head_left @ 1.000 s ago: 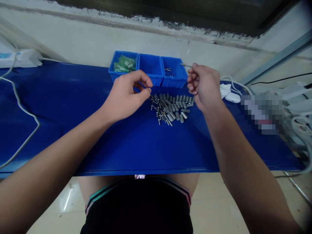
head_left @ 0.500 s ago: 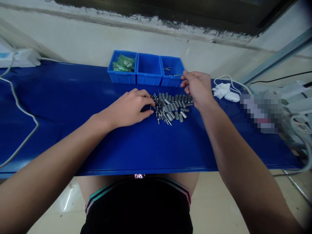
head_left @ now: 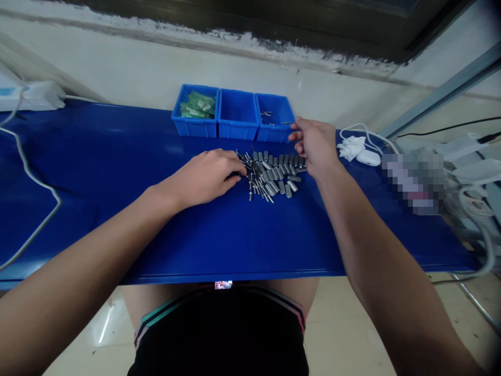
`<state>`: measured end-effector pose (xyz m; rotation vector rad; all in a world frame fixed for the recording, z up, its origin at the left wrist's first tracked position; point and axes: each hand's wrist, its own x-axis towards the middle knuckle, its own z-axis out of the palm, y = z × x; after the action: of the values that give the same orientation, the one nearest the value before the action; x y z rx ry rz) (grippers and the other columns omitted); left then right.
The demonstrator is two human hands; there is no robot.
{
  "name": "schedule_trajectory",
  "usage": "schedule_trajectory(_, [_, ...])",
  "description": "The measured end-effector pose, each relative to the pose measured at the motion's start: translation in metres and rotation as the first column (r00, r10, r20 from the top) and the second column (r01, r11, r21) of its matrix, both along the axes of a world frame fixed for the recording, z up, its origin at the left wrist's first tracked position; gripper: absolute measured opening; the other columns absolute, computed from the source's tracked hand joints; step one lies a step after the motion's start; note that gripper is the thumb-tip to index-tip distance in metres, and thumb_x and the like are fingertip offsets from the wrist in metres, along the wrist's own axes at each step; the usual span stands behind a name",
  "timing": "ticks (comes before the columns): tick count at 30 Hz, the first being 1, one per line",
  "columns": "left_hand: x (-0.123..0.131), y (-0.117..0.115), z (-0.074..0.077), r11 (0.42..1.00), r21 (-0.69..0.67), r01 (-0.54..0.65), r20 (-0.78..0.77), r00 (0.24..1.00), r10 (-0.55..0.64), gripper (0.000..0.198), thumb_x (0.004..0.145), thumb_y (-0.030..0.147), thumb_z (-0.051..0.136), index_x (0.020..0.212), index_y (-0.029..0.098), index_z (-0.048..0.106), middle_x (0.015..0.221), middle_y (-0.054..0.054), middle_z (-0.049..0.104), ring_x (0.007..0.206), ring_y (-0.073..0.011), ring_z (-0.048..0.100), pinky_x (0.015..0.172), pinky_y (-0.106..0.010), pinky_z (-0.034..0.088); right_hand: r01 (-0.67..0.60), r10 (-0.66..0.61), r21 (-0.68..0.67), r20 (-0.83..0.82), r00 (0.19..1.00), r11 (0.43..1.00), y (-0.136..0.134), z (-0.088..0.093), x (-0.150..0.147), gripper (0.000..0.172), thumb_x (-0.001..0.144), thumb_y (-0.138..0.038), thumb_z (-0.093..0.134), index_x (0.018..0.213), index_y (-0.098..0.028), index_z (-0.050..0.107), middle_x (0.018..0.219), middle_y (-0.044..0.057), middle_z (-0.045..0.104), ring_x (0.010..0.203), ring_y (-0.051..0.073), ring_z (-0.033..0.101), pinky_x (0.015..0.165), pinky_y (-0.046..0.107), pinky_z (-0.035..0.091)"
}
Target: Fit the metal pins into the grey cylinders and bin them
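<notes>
My right hand is closed in a pinch on a thin metal pin, which points left over the right blue bin. A few similar pins lie inside that bin. My left hand rests at the left edge of a pile of thin metal pins with thicker ends. Its fingers are curled and close to the thumb; what they hold, if anything, is hidden. Grey metal hexagonal-looking pieces lie right of the pins, partly in rows, between my two hands.
Beside the right bin stand a middle blue bin and a left blue bin holding green packets. To the right on the blue table lie crumpled tissue, a white rounded device and cables. A white cable crosses the left side.
The view has shifted slightly. My right hand still pinches the pin at the right bin, with the pin a little lower into it. My left hand stays at the pile, its fingers slightly shifted.
</notes>
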<state>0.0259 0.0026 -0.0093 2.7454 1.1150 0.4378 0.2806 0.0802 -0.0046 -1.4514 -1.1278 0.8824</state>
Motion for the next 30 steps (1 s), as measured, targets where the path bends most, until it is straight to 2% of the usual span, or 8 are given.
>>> schedule_trajectory(4, [0.002, -0.001, 0.002, 0.999, -0.015, -0.032, -0.011, 0.999, 0.032, 0.031, 0.1, 0.022, 0.051, 0.118, 0.021, 0.077, 0.121, -0.009, 0.074, 0.108, -0.029, 0.071, 0.086, -0.042, 0.057, -0.055, 0.055, 0.012, 0.026, 0.998, 0.998, 0.003, -0.003, 0.002, 0.026, 0.096, -0.039, 0.071, 0.075, -0.023, 0.066, 0.066, 0.0, 0.068, 0.041, 0.008, 0.04, 0.038, 0.026, 0.032])
schedule_trajectory(9, [0.004, -0.003, 0.005, 0.995, -0.037, -0.088, -0.023, 0.996, 0.087, 0.025, 0.099, 0.027, 0.056, 0.113, 0.022, 0.076, 0.117, -0.008, 0.073, 0.102, -0.0286, 0.071, 0.079, -0.04, 0.056, -0.074, 0.072, 0.039, 0.049, 0.996, 0.996, 0.004, -0.006, 0.003, 0.033, 0.093, -0.051, 0.074, 0.077, -0.023, 0.068, 0.069, 0.002, 0.071, 0.042, 0.007, 0.04, 0.039, 0.026, 0.032])
schedule_trajectory(13, [0.005, -0.003, 0.004, 0.987, -0.045, -0.153, -0.01, 0.988, 0.153, 0.019, 0.097, 0.028, 0.059, 0.1, 0.021, 0.076, 0.107, -0.008, 0.075, 0.088, -0.0253, 0.071, 0.072, -0.036, 0.054, -0.079, 0.072, 0.09, 0.074, 0.995, 0.993, 0.003, -0.005, 0.004, 0.033, 0.094, -0.047, 0.072, 0.071, -0.024, 0.066, 0.061, -0.001, 0.061, 0.044, 0.009, 0.04, 0.044, 0.028, 0.033])
schedule_trajectory(16, [0.003, -0.001, 0.004, 0.984, -0.032, -0.174, 0.014, 0.984, 0.175, 0.019, 0.092, 0.019, 0.058, 0.103, 0.022, 0.073, 0.1, -0.006, 0.076, 0.084, -0.0246, 0.071, 0.071, -0.035, 0.053, -0.132, 0.094, 0.206, 0.188, 0.978, 0.97, -0.003, -0.003, 0.001, 0.035, 0.096, -0.045, 0.068, 0.067, -0.025, 0.065, 0.058, -0.001, 0.055, 0.049, 0.013, 0.045, 0.05, 0.03, 0.037])
schedule_trajectory(19, [0.0, -0.002, 0.006, 0.969, -0.005, -0.248, -0.074, 0.966, 0.247, 0.024, 0.084, 0.014, 0.059, 0.103, 0.023, 0.07, 0.096, -0.006, 0.076, 0.082, -0.0277, 0.071, 0.07, -0.038, 0.054, -0.266, 0.138, 0.305, 0.383, 0.913, 0.915, -0.018, 0.003, -0.009, 0.035, 0.097, -0.044, 0.066, 0.067, -0.026, 0.065, 0.059, -0.001, 0.056, 0.057, 0.015, 0.049, 0.058, 0.032, 0.04])
schedule_trajectory(23, [-0.002, -0.006, 0.01, 0.939, 0.072, -0.336, -0.194, 0.919, 0.344, 0.029, 0.082, 0.016, 0.06, 0.11, 0.023, 0.064, 0.083, -0.008, 0.072, 0.071, -0.0313, 0.071, 0.066, -0.042, 0.055, -0.484, 0.255, 0.273, 0.585, 0.77, 0.831, -0.042, 0.008, -0.029, 0.034, 0.097, -0.044, 0.066, 0.069, -0.026, 0.062, 0.06, -0.001, 0.055, 0.06, 0.016, 0.048, 0.061, 0.033, 0.039])
schedule_trajectory(27, [-0.004, -0.008, 0.012, 0.947, 0.121, -0.297, -0.19, 0.93, 0.316, 0.029, 0.082, 0.015, 0.058, 0.11, 0.021, 0.058, 0.069, -0.004, 0.064, 0.063, -0.0287, 0.068, 0.063, -0.038, 0.054, -0.634, 0.374, 0.176, 0.678, 0.633, 0.753, -0.054, 0.009, -0.04, 0.03, 0.098, -0.041, 0.065, 0.072, -0.025, 0.065, 0.064, -0.002, 0.06, 0.06, 0.015, 0.049, 0.061, 0.035, 0.035])
schedule_trajectory(30, [-0.005, -0.007, 0.012, 0.958, 0.086, -0.273, -0.115, 0.953, 0.281, 0.029, 0.084, 0.015, 0.056, 0.113, 0.02, 0.055, 0.076, -0.005, 0.064, 0.063, -0.0278, 0.066, 0.061, -0.037, 0.051, -0.671, 0.402, 0.139, 0.707, 0.582, 0.728, -0.056, 0.008, -0.043, 0.024, 0.098, -0.04, 0.064, 0.081, -0.025, 0.07, 0.071, -0.001, 0.066, 0.063, 0.015, 0.053, 0.062, 0.035, 0.035])
